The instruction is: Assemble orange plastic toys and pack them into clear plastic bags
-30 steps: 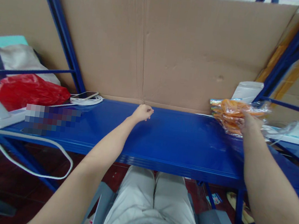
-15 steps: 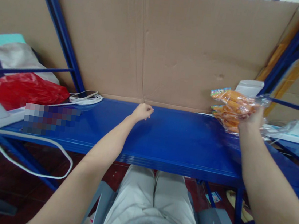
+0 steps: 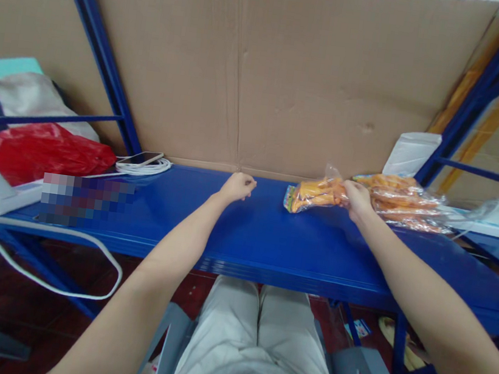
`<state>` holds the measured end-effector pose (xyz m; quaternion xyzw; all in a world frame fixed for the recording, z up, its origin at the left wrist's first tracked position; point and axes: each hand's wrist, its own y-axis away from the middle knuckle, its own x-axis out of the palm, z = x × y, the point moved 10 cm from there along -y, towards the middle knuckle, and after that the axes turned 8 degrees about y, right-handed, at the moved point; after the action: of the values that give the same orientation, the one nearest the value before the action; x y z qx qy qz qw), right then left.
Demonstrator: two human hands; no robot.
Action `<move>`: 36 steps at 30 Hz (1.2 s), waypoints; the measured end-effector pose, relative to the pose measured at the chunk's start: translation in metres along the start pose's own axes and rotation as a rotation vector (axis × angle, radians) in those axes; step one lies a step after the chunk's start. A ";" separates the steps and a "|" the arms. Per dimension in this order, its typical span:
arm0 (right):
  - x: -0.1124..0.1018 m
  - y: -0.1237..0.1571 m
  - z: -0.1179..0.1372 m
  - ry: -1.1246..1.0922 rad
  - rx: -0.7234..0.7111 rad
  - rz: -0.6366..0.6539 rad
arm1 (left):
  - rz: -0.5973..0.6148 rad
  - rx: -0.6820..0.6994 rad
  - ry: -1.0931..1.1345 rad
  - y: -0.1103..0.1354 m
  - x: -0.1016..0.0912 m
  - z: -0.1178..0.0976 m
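Note:
My right hand [image 3: 357,200] is closed on one end of a clear plastic packet [image 3: 317,195]. Inside the packet are orange items whose kind I cannot make out, and a green-and-blue printed card shows at its left end. Just right of that hand, more packets [image 3: 407,198] of the same orange items lie in a pile on the blue table [image 3: 270,239]. My left hand [image 3: 236,188] rests near the table's back edge with its fingers curled closed, and nothing shows in them.
A cardboard sheet [image 3: 177,73] stands behind the table. At left lie a red plastic bag [image 3: 47,151], a coiled white cable [image 3: 146,165] and a white power strip [image 3: 13,196]. A white packet [image 3: 412,153] leans at the back right, near a blue post [image 3: 481,101].
My right hand has moved left from the pile with one packet of orange items. The other packets now lie on the table at right. My left hand has stayed in place.

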<state>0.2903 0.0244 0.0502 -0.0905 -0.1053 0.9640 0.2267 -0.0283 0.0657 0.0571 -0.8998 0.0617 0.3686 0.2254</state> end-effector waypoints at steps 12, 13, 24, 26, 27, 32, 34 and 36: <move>0.036 0.015 -0.030 0.028 0.244 0.305 | 0.015 -0.004 -0.005 -0.001 0.004 0.002; 0.037 0.016 -0.033 0.053 0.254 0.319 | 0.020 -0.009 -0.007 -0.002 0.005 0.003; 0.059 0.020 0.001 0.709 -0.367 0.369 | 0.038 0.255 -0.170 0.000 0.029 -0.029; 0.071 0.030 0.008 0.799 -0.509 0.432 | 0.122 0.297 -0.163 0.004 0.041 -0.035; 0.077 0.035 0.010 0.820 -0.559 0.474 | 0.175 0.296 -0.157 0.006 0.048 -0.036; 0.087 0.049 0.008 0.923 -0.618 0.554 | 0.369 0.146 -0.150 0.012 0.066 -0.020; 0.085 0.047 0.009 0.964 -0.608 0.529 | 0.369 0.108 -0.161 0.012 0.065 -0.016; 0.084 0.046 0.012 0.979 -0.618 0.506 | 0.362 0.087 -0.175 0.011 0.063 -0.014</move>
<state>0.1947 0.0202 0.0396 -0.6047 -0.2384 0.7595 -0.0233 0.0227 0.0529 0.0177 -0.8279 0.2186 0.4768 0.1984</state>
